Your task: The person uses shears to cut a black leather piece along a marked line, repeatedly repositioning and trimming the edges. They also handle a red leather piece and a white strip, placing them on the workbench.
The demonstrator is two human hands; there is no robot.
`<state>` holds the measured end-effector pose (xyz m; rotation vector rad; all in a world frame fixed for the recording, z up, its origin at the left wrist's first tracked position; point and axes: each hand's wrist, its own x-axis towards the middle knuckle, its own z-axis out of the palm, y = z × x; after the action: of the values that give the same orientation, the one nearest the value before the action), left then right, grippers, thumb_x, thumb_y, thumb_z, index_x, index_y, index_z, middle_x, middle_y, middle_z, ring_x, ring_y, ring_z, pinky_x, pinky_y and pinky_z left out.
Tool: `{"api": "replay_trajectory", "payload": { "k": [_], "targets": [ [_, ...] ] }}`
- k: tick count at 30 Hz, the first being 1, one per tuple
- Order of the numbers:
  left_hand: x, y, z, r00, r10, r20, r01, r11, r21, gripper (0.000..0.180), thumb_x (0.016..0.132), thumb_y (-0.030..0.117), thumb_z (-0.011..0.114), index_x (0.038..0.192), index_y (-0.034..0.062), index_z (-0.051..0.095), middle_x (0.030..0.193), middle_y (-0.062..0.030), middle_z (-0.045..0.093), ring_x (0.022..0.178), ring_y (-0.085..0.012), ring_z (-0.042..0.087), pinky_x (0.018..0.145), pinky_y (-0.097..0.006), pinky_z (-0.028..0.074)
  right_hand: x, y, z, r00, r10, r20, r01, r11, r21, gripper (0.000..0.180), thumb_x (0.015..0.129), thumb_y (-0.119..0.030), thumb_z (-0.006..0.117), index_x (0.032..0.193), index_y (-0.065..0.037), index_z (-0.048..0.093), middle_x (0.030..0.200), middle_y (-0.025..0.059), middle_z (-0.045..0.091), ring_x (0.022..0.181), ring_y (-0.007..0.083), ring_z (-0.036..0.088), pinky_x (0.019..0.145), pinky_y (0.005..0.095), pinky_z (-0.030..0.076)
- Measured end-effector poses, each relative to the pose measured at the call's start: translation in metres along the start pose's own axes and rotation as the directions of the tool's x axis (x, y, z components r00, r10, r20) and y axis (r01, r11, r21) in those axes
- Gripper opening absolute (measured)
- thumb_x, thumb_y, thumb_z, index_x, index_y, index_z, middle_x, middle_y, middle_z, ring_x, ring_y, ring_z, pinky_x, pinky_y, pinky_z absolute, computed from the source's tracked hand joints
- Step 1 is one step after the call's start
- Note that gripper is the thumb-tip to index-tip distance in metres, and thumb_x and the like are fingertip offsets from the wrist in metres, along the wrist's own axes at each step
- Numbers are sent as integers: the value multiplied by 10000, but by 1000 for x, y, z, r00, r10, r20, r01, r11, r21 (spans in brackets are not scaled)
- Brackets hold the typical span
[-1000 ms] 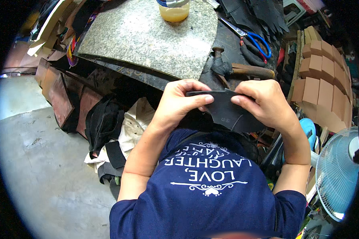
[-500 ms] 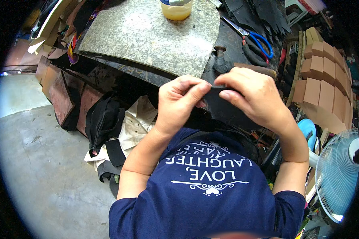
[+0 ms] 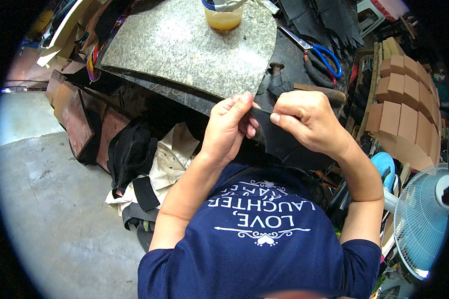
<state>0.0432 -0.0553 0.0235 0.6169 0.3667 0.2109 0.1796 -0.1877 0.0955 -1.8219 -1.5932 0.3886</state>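
Observation:
A thin black sheet, perhaps leather [image 3: 280, 138], hangs between my hands close to my chest. Along its upper edge, my left hand [image 3: 229, 125] is closed in a pinch with the thumb on top. My right hand [image 3: 308, 121] grips the same edge a short way to the right, fingers curled and thumb pressed against it. The lower part of the sheet merges with the dark area in front of my shirt, so its full outline cannot be made out.
Ahead lies a speckled grey stone slab [image 3: 194, 50] with a tub of yellowish paste [image 3: 223, 19]. Right of it are a hammer-like tool [image 3: 278, 82], blue-handled scissors [image 3: 324, 55] and pliers [image 3: 317, 71]. Brown boxes [image 3: 406, 109] and a fan [image 3: 424, 219] stand at the right, fabric scraps [image 3: 174, 149] at the left.
My left hand has turned, its thumb now pointing up. My right hand has closed more firmly and dropped slightly, and more of the black sheet's face shows between them.

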Motion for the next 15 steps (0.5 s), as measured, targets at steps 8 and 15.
{"api": "replay_trajectory", "payload": {
  "k": [8, 15],
  "targets": [
    [-7, 2, 6, 988, 127, 90, -153, 893, 423, 122, 916, 112, 651, 981, 9, 664, 805, -12, 650, 693, -55, 594, 637, -194, 486, -2, 1, -3, 996, 67, 67, -64, 997, -50, 153, 853, -175, 640, 824, -26, 627, 719, 126, 586, 670, 308, 589, 607, 385, 461],
    [4, 23, -27, 925, 335, -180, -314, 940, 131, 99, 899, 121, 591, 945, 41, 627, 861, -24, 626, 814, -126, 600, 812, -271, 476, -19, 13, -18, 919, 345, 190, -365, 928, 77, 369, 857, -248, 694, 1117, 2, 622, 953, 128, 655, 846, 213, 628, 784, 305, 484]
  ]
}}
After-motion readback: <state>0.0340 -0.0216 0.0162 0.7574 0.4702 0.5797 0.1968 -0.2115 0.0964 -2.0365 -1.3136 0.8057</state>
